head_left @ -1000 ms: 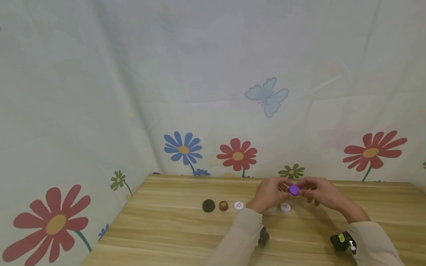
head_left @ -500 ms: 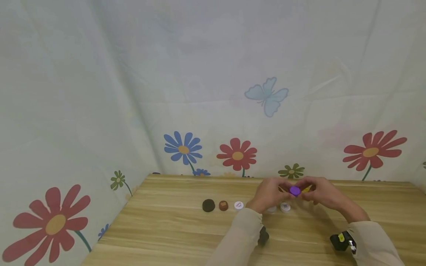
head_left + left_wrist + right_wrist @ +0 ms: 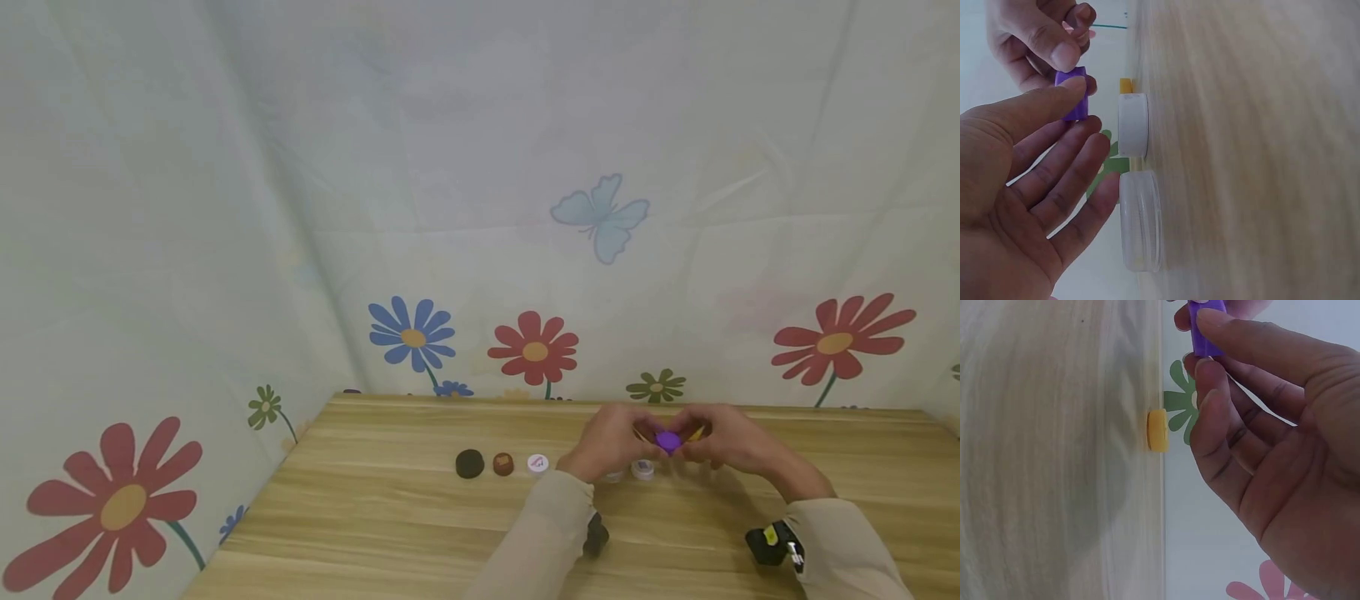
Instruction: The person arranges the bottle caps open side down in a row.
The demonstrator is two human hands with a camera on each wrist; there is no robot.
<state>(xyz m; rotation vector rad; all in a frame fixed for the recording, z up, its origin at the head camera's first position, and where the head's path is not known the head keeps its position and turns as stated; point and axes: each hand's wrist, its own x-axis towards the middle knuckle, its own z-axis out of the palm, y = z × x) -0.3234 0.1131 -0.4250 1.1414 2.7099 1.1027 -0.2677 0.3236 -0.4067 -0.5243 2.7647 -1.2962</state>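
Note:
Both hands pinch a purple bottle cap (image 3: 668, 442) between them, above the wooden table. My left hand (image 3: 615, 437) holds its left side with thumb and fingertips, the other fingers spread loosely in the left wrist view. On the opposite side, the thumb and fingertips of my right hand (image 3: 727, 435) grip it. In the right wrist view the cap (image 3: 1205, 344) stands clear of the tabletop. Below the hands lie a white cap (image 3: 1132, 125) and a clear plastic lid (image 3: 1139, 222), partly hidden by the left hand in the head view. A yellow cap (image 3: 1158, 430) sits farther back.
Left of the hands, a black lid (image 3: 469, 463), a brown cap (image 3: 503, 464) and a white cap with pink print (image 3: 537, 463) form a row on the wooden table (image 3: 390, 533). A flower-patterned cloth (image 3: 450, 208) hangs behind the table's back edge.
Both hands have come slightly lower and nearer the person with the purple cap, which has turned a little between the fingers. The yellow cap behind them, first hidden, now partly shows.

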